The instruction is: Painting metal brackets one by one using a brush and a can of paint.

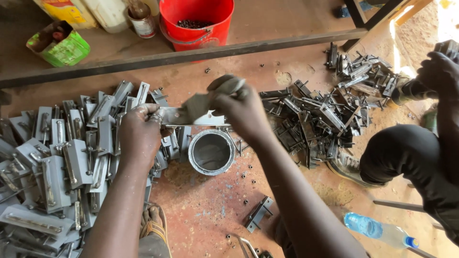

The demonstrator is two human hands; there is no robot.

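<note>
My left hand grips one end of a flat grey metal latch plate and holds it level above a small open tin can. My right hand is closed on a grey rag that lies across the plate's middle. The can stands on the reddish floor right below both hands; its inside looks grey.
A heap of light grey latch plates lies at my left. A darker pile of metal parts sits at the right, where another person's knee and hand show. A red bucket stands behind a beam. Plastic bottle lower right.
</note>
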